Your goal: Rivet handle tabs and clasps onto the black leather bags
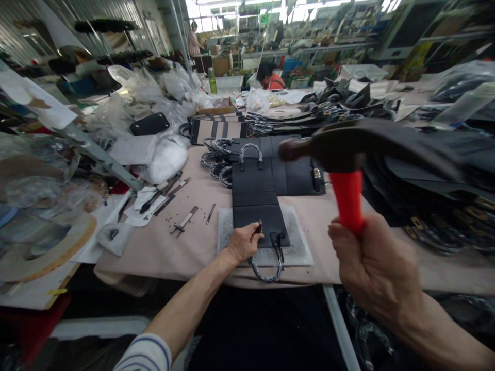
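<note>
My right hand (377, 265) is wrapped round the red handle of a claw hammer (350, 201), which is raised high and close to the camera, its dark head blurred. Over the table, my left hand (243, 243) pinches a short dark punch (260, 225) upright against a black leather bag panel (255, 198). Part of the punch is hidden by the fingers. Beneath the panel's near end lies a pale, speckled board (299, 242). A plastic-wrapped bag handle (266, 278) curves from the panel's near edge, and another wrapped handle (250, 150) lies at its far end.
Left of the board lie a metal divider tool (185, 220), a thin metal rod (211, 213) and several long tools (166, 193). Black panels (436, 190) are stacked at the right. Plastic bags (166, 154) crowd the left. Another person (271, 78) sits beyond the table.
</note>
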The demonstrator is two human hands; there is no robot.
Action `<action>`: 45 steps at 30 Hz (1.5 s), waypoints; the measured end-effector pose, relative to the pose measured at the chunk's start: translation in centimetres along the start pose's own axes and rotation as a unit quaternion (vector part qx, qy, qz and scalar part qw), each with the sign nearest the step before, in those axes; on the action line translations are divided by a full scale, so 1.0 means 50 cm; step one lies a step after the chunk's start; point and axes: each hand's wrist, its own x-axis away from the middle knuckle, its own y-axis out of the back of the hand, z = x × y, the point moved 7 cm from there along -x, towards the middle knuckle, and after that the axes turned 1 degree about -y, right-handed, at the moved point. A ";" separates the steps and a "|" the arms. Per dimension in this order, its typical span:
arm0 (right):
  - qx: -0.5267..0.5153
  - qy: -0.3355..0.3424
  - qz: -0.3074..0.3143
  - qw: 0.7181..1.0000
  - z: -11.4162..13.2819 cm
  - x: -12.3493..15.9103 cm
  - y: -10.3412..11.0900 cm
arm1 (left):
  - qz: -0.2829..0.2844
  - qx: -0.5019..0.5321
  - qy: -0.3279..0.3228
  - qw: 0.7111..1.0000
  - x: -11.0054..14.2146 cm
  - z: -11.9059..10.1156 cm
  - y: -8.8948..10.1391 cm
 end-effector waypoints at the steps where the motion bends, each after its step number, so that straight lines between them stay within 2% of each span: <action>1: -0.002 0.009 0.000 1.000 0.001 0.010 -0.006 | 0.001 -0.001 -0.002 1.000 0.000 0.000 0.000; 2: 0.000 0.027 0.035 0.999 0.001 0.022 -0.023 | 0.002 -0.005 -0.002 1.000 -0.001 0.000 0.000; 5: 0.030 0.056 0.199 0.978 -0.013 0.059 -0.084 | 0.009 -0.016 -0.003 1.000 -0.001 0.001 -0.002; 6: 0.036 0.039 0.216 0.975 -0.023 0.063 -0.088 | 0.009 -0.015 -0.003 1.000 -0.001 0.001 -0.002; 7: 0.033 0.015 0.207 0.978 -0.031 0.061 -0.085 | 0.007 -0.013 -0.005 1.000 -0.001 0.001 -0.001; 9: 0.012 -0.045 0.157 0.986 -0.043 0.051 -0.070 | 0.002 -0.004 -0.011 1.000 -0.001 0.001 0.000; 11: -0.006 -0.076 0.144 0.987 -0.046 0.049 -0.070 | -0.001 -0.001 -0.017 1.000 0.001 0.001 0.001; 15: 0.029 -0.047 0.257 0.965 -0.048 0.070 -0.103 | -0.001 -0.015 -0.009 1.000 0.002 0.003 0.001; 17: 0.029 -0.066 0.278 0.958 -0.068 0.078 -0.106 | 0.000 -0.016 -0.007 1.000 0.002 0.002 0.001; 20: -0.005 -0.152 0.259 0.954 -0.132 0.094 -0.109 | -0.002 -0.006 -0.012 1.000 0.001 -0.003 0.001; 24: -0.023 -0.281 0.278 0.918 -0.258 0.157 -0.161 | 0.009 0.004 0.011 1.000 -0.001 -0.006 0.006; 27: 0.093 -0.327 0.318 0.885 -0.344 0.210 -0.194 | 0.017 0.017 0.031 0.999 -0.001 -0.011 0.013; 29: 0.172 -0.321 0.316 0.876 -0.368 0.224 -0.203 | 0.025 0.026 0.040 0.999 -0.002 -0.016 0.016; 30: 0.192 -0.309 0.304 0.880 -0.366 0.221 -0.207 | 0.027 0.030 0.044 0.998 -0.002 -0.018 0.018; 32: 0.179 -0.255 0.253 0.916 -0.333 0.198 -0.220 | 0.027 0.038 0.050 0.998 -0.003 -0.021 0.020; 34: 0.117 -0.169 0.186 0.961 -0.273 0.162 -0.242 | 0.021 0.040 0.054 0.998 -0.004 -0.023 0.022; 36: 0.029 -0.091 0.137 0.986 -0.211 0.134 -0.273 | 0.016 0.037 0.052 0.998 -0.005 -0.025 0.023; 38: -0.029 -0.047 0.131 0.990 -0.166 0.121 -0.313 | 0.010 0.035 0.047 0.998 -0.005 -0.026 0.023; 40: -0.038 -0.031 0.131 0.990 -0.145 0.119 -0.344 | 0.000 0.036 0.044 0.998 -0.002 -0.026 0.022; 45: -0.043 -0.041 0.121 0.991 -0.149 0.128 -0.364 | -0.050 0.022 0.030 0.998 0.010 -0.028 0.021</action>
